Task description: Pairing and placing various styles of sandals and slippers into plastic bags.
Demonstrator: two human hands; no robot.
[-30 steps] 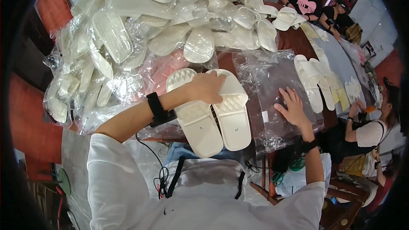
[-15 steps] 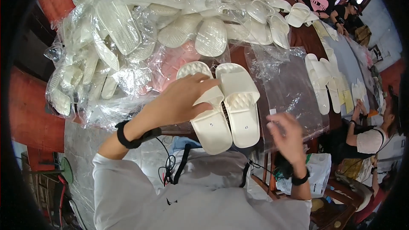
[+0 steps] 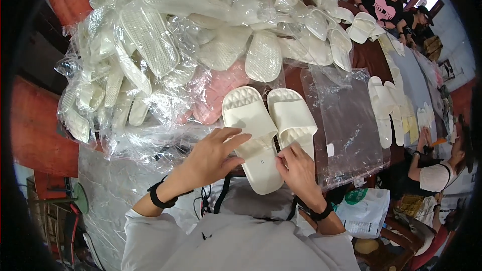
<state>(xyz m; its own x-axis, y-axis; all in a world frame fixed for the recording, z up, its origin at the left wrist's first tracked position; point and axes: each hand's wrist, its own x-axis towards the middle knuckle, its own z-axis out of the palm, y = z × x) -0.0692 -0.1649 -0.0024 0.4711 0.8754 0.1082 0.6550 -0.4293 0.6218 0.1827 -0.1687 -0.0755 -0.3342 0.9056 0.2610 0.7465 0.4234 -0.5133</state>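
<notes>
Two cream-white slide slippers lie side by side before me, toes away from me. The left slipper [image 3: 265,173] shows a small sticker on its heel; the right slipper [image 3: 293,115] has its heel mostly covered by my hand. At the outer edge of the left slipper, my left hand [image 3: 208,155] is open, thumb and fingers apart, fingertips over its strap and footbed. My right hand [image 3: 299,173] rests over the right slipper's heel with fingers curled and thumb near the index finger. Whatever is between those fingertips is too small to make out.
Slippers in clear plastic bags [image 3: 150,45] form a big heap on the far left. A pink slipper [image 3: 216,90] lies under the plastic. An unfilled clear bag [image 3: 346,125] lies right of the pair, with another white pair [image 3: 384,103] beyond. Co-workers [image 3: 384,5] sit along the right.
My right hand has moved left from beside the pair onto the right slipper's heel, its fingers curling. My left hand has drawn back from over the left slipper's strap toward its outer edge.
</notes>
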